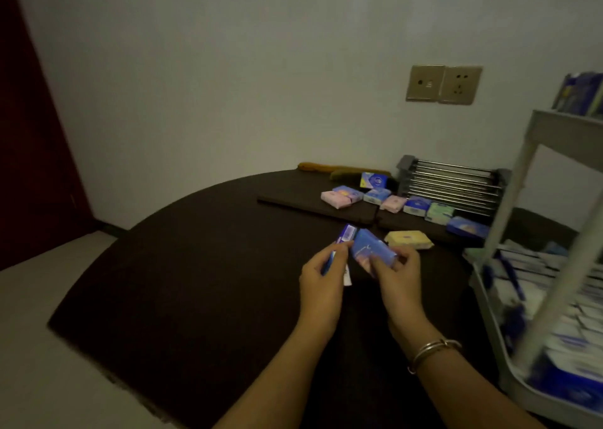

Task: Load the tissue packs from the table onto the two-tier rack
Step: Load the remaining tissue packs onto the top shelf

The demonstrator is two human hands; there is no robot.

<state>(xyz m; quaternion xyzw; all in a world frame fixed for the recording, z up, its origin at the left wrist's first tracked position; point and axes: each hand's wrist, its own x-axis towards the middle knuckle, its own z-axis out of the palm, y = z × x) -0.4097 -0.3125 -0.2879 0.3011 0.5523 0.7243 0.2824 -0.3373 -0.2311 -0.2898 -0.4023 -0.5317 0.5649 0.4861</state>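
Observation:
My left hand [321, 278] grips a blue and white tissue pack [345, 235] held upright over the middle of the dark round table [182, 265]. Beside it my right hand [396, 277] grips a blue and pink tissue pack [368, 249], the two packs nearly touching. A yellow pack [409, 239] lies just behind my right hand. Several more packs in pink [336, 198], blue [467, 227] and green [440, 212] lie in a row at the table's back. The white two-tier rack [535, 233] stands at the right, both tiers holding blue and white packs.
A grey metal-barred rack [453, 184] lies at the back of the table behind the row of packs, next to a yellowish-brown object [326, 167]. Wall sockets [443, 84] sit above. A dark red door [29, 154] stands at the left.

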